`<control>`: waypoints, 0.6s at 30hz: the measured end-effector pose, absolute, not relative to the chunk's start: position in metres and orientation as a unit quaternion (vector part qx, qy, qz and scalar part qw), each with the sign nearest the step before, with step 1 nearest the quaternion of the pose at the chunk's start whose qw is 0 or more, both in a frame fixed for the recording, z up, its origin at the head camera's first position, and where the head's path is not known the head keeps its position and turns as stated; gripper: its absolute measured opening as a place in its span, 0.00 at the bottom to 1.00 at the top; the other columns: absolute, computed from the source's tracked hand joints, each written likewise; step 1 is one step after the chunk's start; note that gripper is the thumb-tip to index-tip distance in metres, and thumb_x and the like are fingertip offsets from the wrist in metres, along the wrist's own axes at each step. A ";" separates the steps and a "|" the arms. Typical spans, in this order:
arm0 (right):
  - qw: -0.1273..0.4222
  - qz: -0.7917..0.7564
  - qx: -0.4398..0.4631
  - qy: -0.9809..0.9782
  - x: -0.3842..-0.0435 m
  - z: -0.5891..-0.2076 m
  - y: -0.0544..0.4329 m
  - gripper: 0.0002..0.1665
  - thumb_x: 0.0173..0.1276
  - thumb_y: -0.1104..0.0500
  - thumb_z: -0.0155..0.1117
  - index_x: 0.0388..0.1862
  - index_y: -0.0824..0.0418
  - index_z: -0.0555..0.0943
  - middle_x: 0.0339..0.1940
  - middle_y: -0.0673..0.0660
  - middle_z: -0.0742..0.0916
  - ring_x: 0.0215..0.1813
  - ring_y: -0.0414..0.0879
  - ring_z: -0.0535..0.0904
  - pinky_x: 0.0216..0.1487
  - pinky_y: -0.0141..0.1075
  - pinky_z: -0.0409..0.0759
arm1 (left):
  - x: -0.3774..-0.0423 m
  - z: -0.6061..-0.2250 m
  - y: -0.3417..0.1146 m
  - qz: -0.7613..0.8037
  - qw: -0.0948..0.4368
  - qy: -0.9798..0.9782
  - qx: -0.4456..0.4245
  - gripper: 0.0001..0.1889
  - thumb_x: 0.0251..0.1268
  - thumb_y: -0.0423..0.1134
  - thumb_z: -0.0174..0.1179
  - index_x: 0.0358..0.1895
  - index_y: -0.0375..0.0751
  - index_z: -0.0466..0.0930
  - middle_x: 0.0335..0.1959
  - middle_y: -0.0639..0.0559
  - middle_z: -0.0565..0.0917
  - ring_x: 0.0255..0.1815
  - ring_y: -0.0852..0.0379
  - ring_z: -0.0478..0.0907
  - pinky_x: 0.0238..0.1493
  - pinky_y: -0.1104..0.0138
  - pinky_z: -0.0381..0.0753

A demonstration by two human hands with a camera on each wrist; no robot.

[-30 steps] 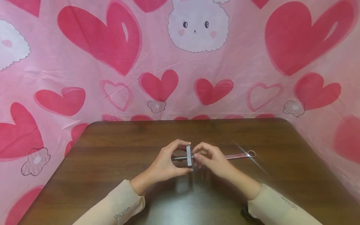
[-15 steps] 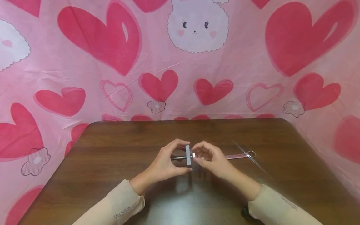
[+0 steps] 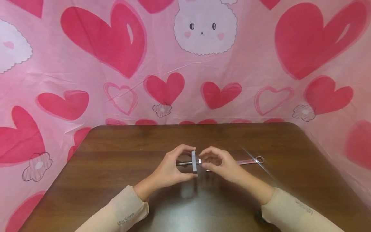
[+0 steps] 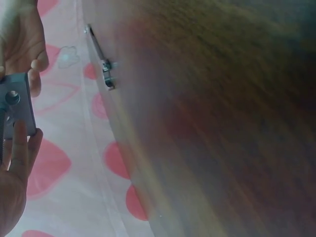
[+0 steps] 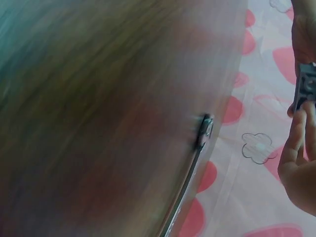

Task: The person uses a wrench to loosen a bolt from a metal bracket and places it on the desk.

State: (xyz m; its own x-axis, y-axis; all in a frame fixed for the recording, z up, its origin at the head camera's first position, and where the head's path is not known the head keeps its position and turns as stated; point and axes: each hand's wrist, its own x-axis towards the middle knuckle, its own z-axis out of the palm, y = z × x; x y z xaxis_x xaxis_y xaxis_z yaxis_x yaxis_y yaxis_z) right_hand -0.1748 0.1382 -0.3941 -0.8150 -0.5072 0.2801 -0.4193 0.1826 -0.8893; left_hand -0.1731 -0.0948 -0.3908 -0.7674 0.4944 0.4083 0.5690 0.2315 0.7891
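Note:
A grey metal plate (image 3: 194, 161) with holes stands upright in the head view, held at its top and bottom edges between the fingers and thumb of my left hand (image 3: 169, 167). Through it passes a dark threaded bolt (image 3: 184, 163), pointing into the left palm. A shiny nut (image 3: 200, 161) shows on the right face of the plate. Just right of that nut is my right hand (image 3: 224, 164), fingers loosely bent, with nothing visible between them. In the right wrist view its fingertips overlap the plate (image 5: 307, 88); whether they touch cannot be told.
A wrench (image 3: 246, 161) with a ring end lies on the brown table (image 3: 130, 145), right of the hands and partly behind the right one. A pink heart-print cloth (image 3: 191, 64) hangs behind and beside the table.
My right thumb and fingers have come off the nut, and the hand has shifted slightly right, uncovering it. The left hand and plate have hardly moved.

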 end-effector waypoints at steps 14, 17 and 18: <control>0.074 -0.600 -0.287 0.743 -0.176 -0.398 0.135 0.10 0.76 0.63 0.56 0.47 0.70 0.77 0.34 0.66 0.86 0.36 0.47 0.85 0.42 0.38 0.87 | -0.173 -0.394 -0.091 -0.470 0.064 -0.807 -0.352 0.39 0.39 0.36 0.81 0.60 0.47 0.74 0.51 0.50 0.84 0.51 0.57 0.84 0.54 0.58 0.85; 0.067 -0.604 -0.283 0.742 -0.176 -0.400 0.133 0.09 0.76 0.63 0.55 0.45 0.71 0.76 0.30 0.62 0.84 0.32 0.42 0.82 0.37 0.39 0.86 | -0.172 -0.393 -0.090 -0.468 0.061 -0.807 -0.353 0.39 0.39 0.36 0.81 0.60 0.47 0.73 0.52 0.53 0.84 0.51 0.56 0.83 0.53 0.60 0.86; 0.066 -0.605 -0.283 0.741 -0.176 -0.401 0.133 0.09 0.76 0.64 0.55 0.44 0.72 0.76 0.29 0.62 0.84 0.32 0.41 0.81 0.36 0.38 0.86 | -0.172 -0.393 -0.090 -0.468 0.060 -0.807 -0.354 0.39 0.39 0.36 0.81 0.60 0.47 0.73 0.52 0.54 0.83 0.51 0.56 0.83 0.53 0.60 0.86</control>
State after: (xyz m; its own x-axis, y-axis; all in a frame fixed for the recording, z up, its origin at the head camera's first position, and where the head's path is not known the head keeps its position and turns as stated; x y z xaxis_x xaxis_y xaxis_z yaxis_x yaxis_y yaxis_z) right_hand -0.1759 0.1329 -0.4005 -0.8310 -0.4993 0.2452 -0.3401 0.1072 -0.9342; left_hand -0.1717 -0.0900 -0.3931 -0.7421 0.5157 0.4281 0.6276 0.3104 0.7140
